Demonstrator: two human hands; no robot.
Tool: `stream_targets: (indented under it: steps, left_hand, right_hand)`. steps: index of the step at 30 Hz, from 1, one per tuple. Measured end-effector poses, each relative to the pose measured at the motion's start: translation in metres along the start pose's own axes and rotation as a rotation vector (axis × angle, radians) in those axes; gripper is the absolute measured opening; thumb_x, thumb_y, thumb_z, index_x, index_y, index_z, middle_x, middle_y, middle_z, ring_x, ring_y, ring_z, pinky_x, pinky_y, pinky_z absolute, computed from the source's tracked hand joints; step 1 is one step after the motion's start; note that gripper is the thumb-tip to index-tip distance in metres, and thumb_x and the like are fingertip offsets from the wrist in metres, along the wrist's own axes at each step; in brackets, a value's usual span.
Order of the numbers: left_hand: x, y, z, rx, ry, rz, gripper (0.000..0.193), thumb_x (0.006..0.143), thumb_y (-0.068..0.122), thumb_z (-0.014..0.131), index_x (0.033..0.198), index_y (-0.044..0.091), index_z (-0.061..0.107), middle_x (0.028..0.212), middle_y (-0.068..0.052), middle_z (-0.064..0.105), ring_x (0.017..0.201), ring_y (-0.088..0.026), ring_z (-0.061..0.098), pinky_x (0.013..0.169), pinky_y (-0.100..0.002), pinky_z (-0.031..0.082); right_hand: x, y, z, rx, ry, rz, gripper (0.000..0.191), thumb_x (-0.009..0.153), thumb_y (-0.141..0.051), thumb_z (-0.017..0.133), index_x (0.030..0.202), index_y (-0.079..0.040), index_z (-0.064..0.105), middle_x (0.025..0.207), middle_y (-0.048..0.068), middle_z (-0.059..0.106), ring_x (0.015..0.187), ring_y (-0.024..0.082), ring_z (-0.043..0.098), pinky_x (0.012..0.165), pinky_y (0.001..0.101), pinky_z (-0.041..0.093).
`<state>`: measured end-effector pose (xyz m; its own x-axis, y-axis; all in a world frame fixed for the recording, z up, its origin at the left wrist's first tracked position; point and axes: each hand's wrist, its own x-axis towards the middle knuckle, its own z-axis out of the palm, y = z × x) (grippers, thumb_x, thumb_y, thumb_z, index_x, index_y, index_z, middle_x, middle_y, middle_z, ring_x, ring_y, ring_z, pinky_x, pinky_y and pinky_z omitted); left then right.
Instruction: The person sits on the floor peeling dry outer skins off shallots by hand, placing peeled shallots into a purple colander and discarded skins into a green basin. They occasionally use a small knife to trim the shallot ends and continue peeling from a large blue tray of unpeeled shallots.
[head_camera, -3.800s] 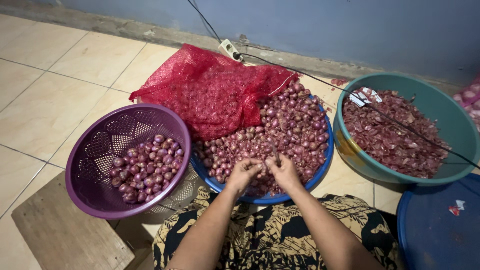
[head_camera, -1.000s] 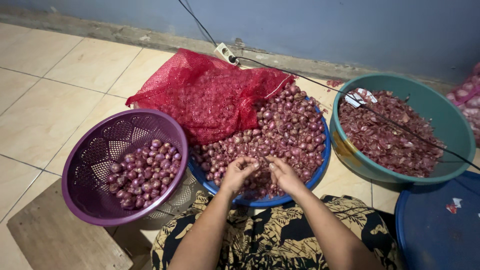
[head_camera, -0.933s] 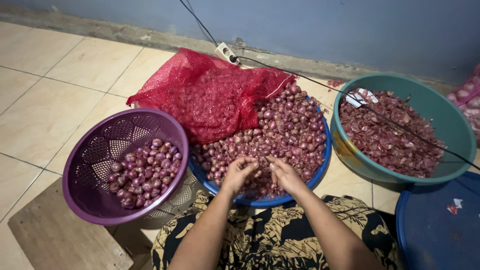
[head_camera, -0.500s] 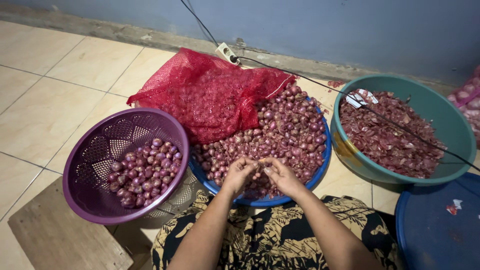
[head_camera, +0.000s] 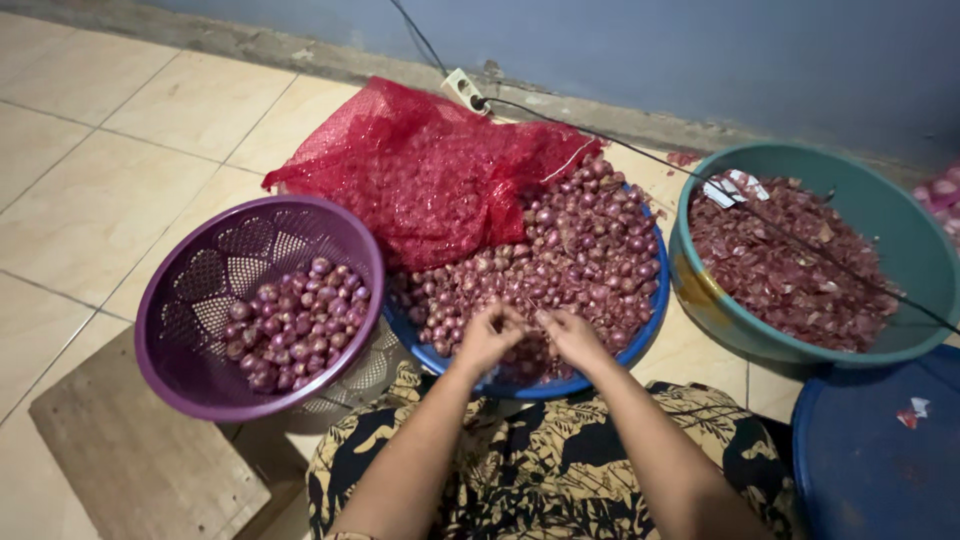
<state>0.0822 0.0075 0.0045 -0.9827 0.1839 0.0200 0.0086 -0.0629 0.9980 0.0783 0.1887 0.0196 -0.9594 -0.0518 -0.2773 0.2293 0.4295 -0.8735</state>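
Observation:
My left hand and my right hand meet over the near edge of a blue basin heaped with small red shallots. The fingertips of both hands pinch together around one small shallot, which is mostly hidden between them. A red mesh sack lies draped over the far left of the pile. To the left stands a purple perforated basket holding peeled shallots.
A teal basin of reddish peelings sits at the right, with a dark cable across it from a power strip by the blue wall. A blue lid lies at the lower right. A wooden board is at the lower left.
My hands have stayed over the near edge of the shallot pile, fingers working slightly closer together. The basins and basket have not moved.

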Motion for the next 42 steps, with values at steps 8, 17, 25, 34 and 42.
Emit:
stream_targets:
  steps: [8, 17, 25, 34, 42]
  left_hand:
    - [-0.028, 0.115, -0.097, 0.859, 0.695, 0.38, 0.018, 0.08, 0.001, 0.076, 0.094, 0.01, 0.067, 0.089, -0.011, 0.065, 0.08, -0.025, 0.067, 0.072, -0.037, 0.055]
    - [0.006, 0.047, -0.05, 1.582, 0.173, 0.064, 0.014, 0.088, 0.009, 0.063, 0.097, 0.009, 0.074, 0.098, -0.015, 0.073, 0.087, -0.033, 0.072, 0.071, -0.047, 0.06]
    - [-0.003, 0.001, -0.043, 1.493, -0.144, 0.072, 0.017, 0.083, 0.016, 0.065, 0.094, 0.011, 0.076, 0.095, -0.015, 0.075, 0.094, -0.036, 0.071, 0.081, -0.047, 0.058]
    - [0.006, 0.008, -0.019, -0.204, -0.017, -0.31, 0.017, 0.098, 0.009, 0.069, 0.113, 0.001, 0.068, 0.099, -0.009, 0.074, 0.088, -0.019, 0.071, 0.076, -0.033, 0.06]
    - [0.002, 0.001, -0.014, -0.493, -0.07, -0.311, 0.021, 0.095, 0.003, 0.066, 0.116, 0.001, 0.063, 0.111, -0.01, 0.073, 0.099, -0.019, 0.072, 0.087, -0.031, 0.062]
  right_hand:
    - [-0.004, 0.007, -0.009, -0.008, 0.135, -0.229, 0.034, 0.092, -0.03, 0.069, 0.108, 0.0, 0.068, 0.087, 0.008, 0.076, 0.076, 0.014, 0.07, 0.068, 0.0293, 0.055]
    - [-0.01, -0.005, -0.001, 0.0, 0.03, 0.063, 0.039, 0.103, -0.034, 0.056, 0.134, -0.011, 0.059, 0.075, 0.008, 0.07, 0.054, 0.013, 0.058, 0.051, 0.0312, 0.046]
    - [0.005, 0.014, -0.014, -0.104, 0.025, 0.037, 0.042, 0.101, -0.036, 0.058, 0.133, -0.009, 0.064, 0.09, 0.004, 0.076, 0.067, 0.014, 0.067, 0.062, 0.0312, 0.053]
    - [-0.008, -0.005, -0.002, 0.129, -0.159, -0.101, 0.07, 0.082, -0.015, 0.083, 0.144, -0.011, 0.051, 0.094, 0.007, 0.065, 0.081, 0.014, 0.062, 0.075, 0.0333, 0.056]
    - [-0.003, 0.009, 0.008, 0.36, -0.019, -0.354, 0.024, 0.094, -0.011, 0.074, 0.115, 0.001, 0.069, 0.103, 0.005, 0.076, 0.093, 0.011, 0.072, 0.084, 0.0272, 0.059]
